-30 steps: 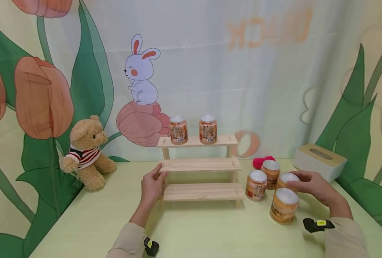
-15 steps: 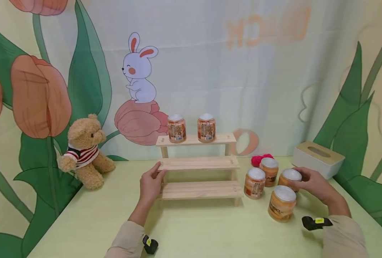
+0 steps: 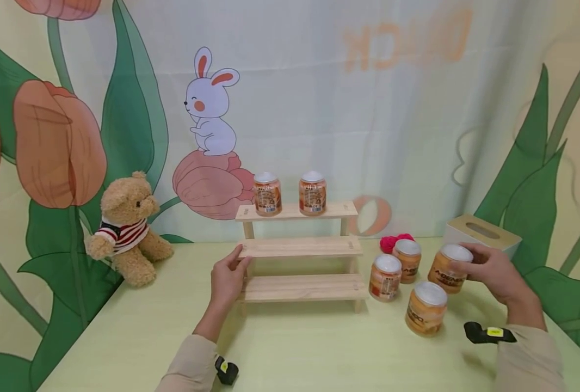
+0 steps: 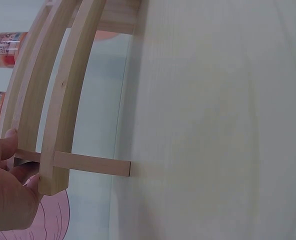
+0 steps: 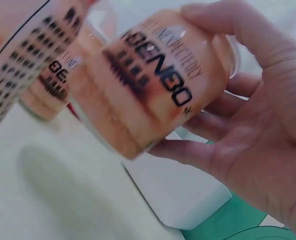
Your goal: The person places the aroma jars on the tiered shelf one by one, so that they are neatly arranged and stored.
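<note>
In the head view, my left hand (image 3: 227, 280) grips the left end of the middle step of a three-step wooden display stand (image 3: 300, 247). The left wrist view shows my thumb and fingers around the end of the wood (image 4: 63, 110). My right hand (image 3: 491, 272) holds an orange-labelled plastic jar (image 3: 445, 270) with a silvery lid; in the right wrist view this jar (image 5: 153, 85) is tilted between thumb and fingers. Two like jars stand on the top step, left (image 3: 267, 196) and right (image 3: 313, 195). Three more jars stand on the table, one in front (image 3: 426, 310).
A teddy bear (image 3: 128, 228) in a striped shirt sits at the left. Behind the table jars lie a pink-red fuzzy object (image 3: 390, 243) and a tissue box (image 3: 483, 231) with a wooden top. A printed curtain (image 3: 319, 109) hangs behind.
My right hand has drawn its jar from behind the front jar, to the right and slightly up. The left hand keeps its hold on the stand. The view has shifted a little.
</note>
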`<state>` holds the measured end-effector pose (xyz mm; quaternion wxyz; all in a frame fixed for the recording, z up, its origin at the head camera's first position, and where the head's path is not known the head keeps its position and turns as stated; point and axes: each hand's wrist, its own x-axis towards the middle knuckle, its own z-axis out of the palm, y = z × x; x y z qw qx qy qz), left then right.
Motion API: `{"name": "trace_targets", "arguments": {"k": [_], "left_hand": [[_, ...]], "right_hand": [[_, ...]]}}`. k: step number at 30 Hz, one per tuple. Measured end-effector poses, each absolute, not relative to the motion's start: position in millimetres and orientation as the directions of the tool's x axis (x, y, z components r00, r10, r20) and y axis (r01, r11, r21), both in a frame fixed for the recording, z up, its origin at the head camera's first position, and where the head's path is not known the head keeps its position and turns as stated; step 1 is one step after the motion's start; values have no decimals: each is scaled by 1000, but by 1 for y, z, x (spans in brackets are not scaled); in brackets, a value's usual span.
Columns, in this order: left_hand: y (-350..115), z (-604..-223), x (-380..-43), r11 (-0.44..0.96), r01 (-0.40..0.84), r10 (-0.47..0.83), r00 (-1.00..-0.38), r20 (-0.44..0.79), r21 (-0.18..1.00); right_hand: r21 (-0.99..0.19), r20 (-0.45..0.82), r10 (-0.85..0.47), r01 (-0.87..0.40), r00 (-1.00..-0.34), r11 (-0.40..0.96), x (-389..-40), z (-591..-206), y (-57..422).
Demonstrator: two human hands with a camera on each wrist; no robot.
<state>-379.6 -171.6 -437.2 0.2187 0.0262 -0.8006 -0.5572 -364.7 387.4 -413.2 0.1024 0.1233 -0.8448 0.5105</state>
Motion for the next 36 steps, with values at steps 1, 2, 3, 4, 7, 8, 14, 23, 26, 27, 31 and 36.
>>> {"name": "trace_targets", "arguments": {"k": [1,2,3,4,7,8,14,23,26,27,31,36], "left_hand": [[-172,-437,-380,377,201,-286,-903,320,904],[-172,-437,-379,378,201,-287,-902,321,903],[-172,-437,-379,380,201,-288,-902,322,903],[-172,-437,-379,380,202,-288,-902,323,903],[-172,-436,-379,381,201,-286,-903,322,902],[-172,-436,-379,382,200,-287,-902,322,902],[-172,-436,-381,373,207,-292,-899,326,904],[-172,-440,-381,355,219,-292,-898,330,909],[-172,-441,-381,352,214,-292,-900,324,911],[-171,-441,-381,355,215,-290,-900,325,910],[-170,-440,-380,355,210,-288,-902,321,911],[-171,-439,-380,358,201,-292,-903,314,912]], "right_hand": [[-843,309,-105,-323,-945,430,-364,-411,388],[-848,323,-105,-337,-941,409,-363,-410,388],[-852,336,-109,-351,-936,388,-363,-408,389],[-852,348,-114,-365,-930,374,-362,-407,390],[-849,338,-114,-354,-934,391,-357,-395,391],[-848,316,-111,-333,-942,413,-355,-389,391],[-820,164,-61,-170,-985,546,-333,-343,376],[-801,152,-85,-174,-985,572,-312,-306,325],[-801,160,-132,-207,-978,562,-313,-304,301],[-801,161,-147,-216,-976,558,-313,-303,294],[-810,171,-202,-255,-964,528,-315,-302,264],[-826,182,-243,-282,-953,488,-318,-306,230]]}}
